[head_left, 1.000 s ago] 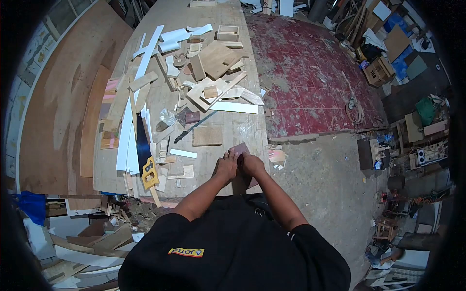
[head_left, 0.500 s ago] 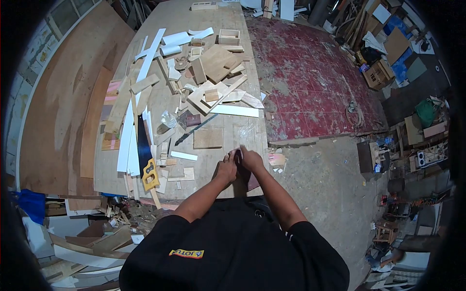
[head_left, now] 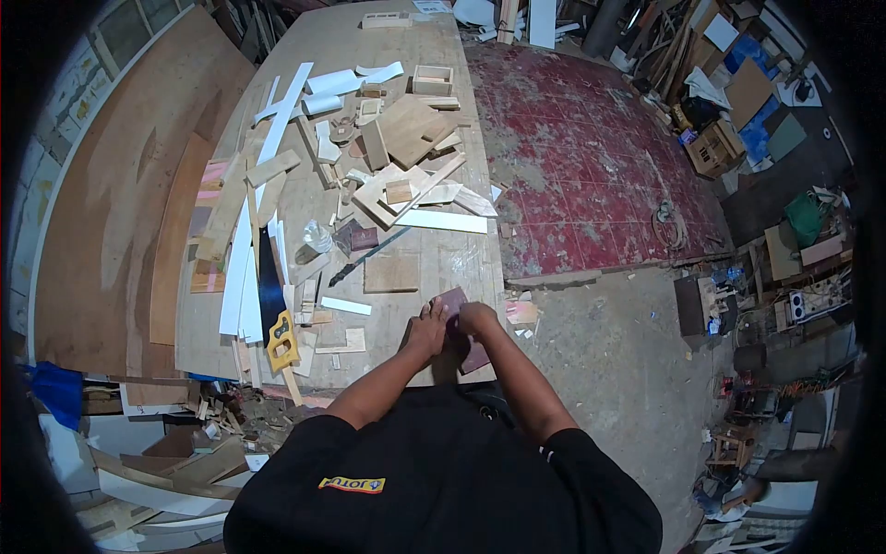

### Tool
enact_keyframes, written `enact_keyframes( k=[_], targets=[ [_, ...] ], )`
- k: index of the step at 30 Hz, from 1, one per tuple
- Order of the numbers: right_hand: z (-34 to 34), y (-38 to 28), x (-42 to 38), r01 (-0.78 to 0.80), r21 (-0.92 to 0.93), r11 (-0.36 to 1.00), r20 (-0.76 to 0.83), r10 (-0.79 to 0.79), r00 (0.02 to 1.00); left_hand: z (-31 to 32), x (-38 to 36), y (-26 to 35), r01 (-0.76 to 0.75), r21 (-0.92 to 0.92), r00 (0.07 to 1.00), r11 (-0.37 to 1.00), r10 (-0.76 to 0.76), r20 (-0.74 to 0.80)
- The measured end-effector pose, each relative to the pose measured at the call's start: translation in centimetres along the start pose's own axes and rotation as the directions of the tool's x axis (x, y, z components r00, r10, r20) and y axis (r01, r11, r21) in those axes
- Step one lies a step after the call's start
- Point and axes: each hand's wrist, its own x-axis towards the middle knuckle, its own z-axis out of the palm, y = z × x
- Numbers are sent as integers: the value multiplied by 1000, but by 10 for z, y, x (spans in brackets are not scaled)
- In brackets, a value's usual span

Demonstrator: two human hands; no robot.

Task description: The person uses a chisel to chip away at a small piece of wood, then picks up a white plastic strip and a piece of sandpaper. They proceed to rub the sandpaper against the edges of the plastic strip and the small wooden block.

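Observation:
My left hand [head_left: 429,329] and my right hand [head_left: 476,319] meet at the near edge of a long wooden workbench [head_left: 461,258]. Both press on a dark reddish-brown sheet [head_left: 454,298], perhaps sandpaper, that lies over a small piece I cannot make out. Its far corner shows above my fingers and a lower corner [head_left: 476,357] sticks out under my right wrist. A square plywood offcut [head_left: 391,273] lies just beyond my hands.
A handsaw with a yellow handle [head_left: 281,338] lies left of my hands among white strips [head_left: 242,268]. Wood scraps and a small open box [head_left: 432,79] cover the far bench. Red worn floor [head_left: 591,157] and clutter are on the right.
My hands have slid slightly back and forth over the reddish sheet; the right hand moved forward, then back toward me. The view shifted a little.

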Motion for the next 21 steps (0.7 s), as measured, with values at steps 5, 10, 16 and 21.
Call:
enact_keyframes(
  k=[5,10,16,21],
  targets=[
    [29,-10,-17,27,157,987,-402,39,915,-7,-4,2,-11,18,1000,1000,10,27],
    [38,1,-30,-41,114,993,-166,60,984,-5,-4,3,-8,-2,1000,1000,8,4],
    [3,11,-5,-59,69,996,96,53,994,-3,-3,2,-14,-8,1000,1000,13,-9],
    [22,-4,-7,96,194,976,-547,26,837,-17,-10,6,0,-14,998,1000,0,67]
  ],
)
